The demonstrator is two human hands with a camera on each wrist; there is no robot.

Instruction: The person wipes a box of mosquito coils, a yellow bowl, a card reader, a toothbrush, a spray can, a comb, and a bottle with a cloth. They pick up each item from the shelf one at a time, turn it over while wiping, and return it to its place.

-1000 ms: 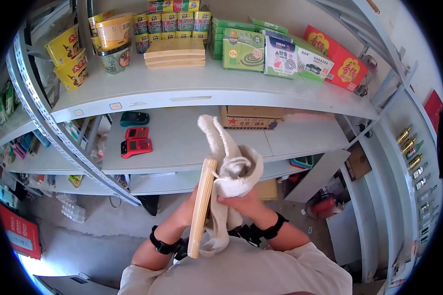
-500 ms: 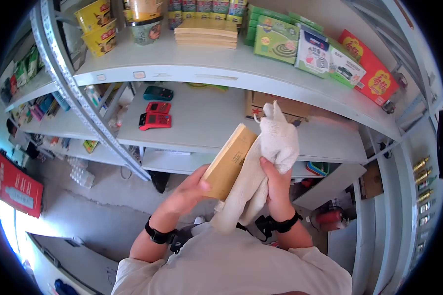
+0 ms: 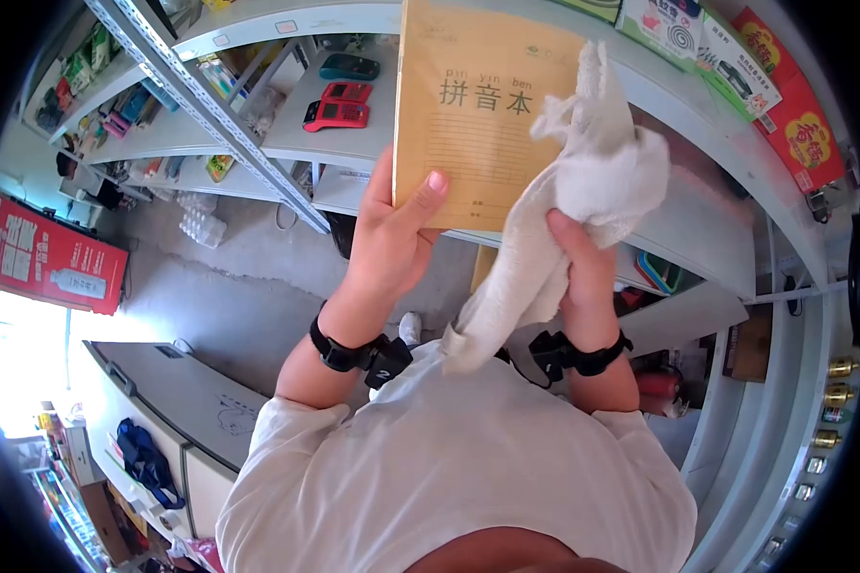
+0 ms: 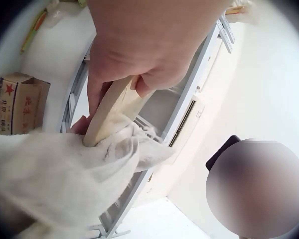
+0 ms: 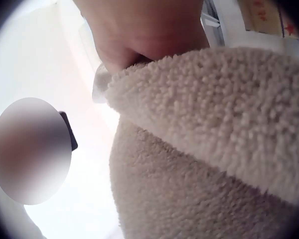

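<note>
My left hand [image 3: 392,234] grips a stack of tan exercise books [image 3: 487,143] at its lower left corner, thumb on the printed front cover. The cover faces up toward the head camera, and the stack's thick pale edge shows in the left wrist view. In my right hand [image 3: 588,272] is a bunched white terry towel [image 3: 612,177], its long end hanging toward my shirt. The towel overlaps the right side of the cover. Its looped pile [image 5: 214,104] fills much of the right wrist view and hides the right fingers.
Behind the books stand grey metal shelves [image 3: 678,258]. Red and dark handheld devices [image 3: 339,110] lie on the middle shelf. Mosquito-coil boxes [image 3: 664,29] and red boxes [image 3: 793,124] stand upper right. A white chest [image 3: 182,382] is at lower left, near a red carton [image 3: 53,253].
The book stack has turned from edge-on to cover-up and risen away from my body. The towel has moved right with my right hand. The head view has swung, showing more floor.
</note>
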